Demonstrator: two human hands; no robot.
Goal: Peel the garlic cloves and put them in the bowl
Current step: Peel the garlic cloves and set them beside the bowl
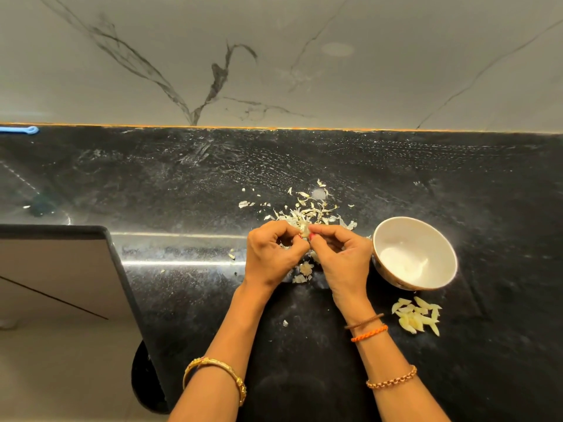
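A small garlic clove is pinched between the fingertips of my left hand and my right hand, held just above the black counter. A white bowl stands right of my right hand, tilted toward me, with nothing visible inside it. A pile of pale garlic cloves lies on the counter in front of the bowl, near my right wrist. Loose papery peels are scattered behind my hands, and a few more peel scraps lie beneath them.
The black stone counter runs to a grey marble backsplash. Its front edge cuts in at the left, with pale floor below. A blue object lies at the far left against the wall.
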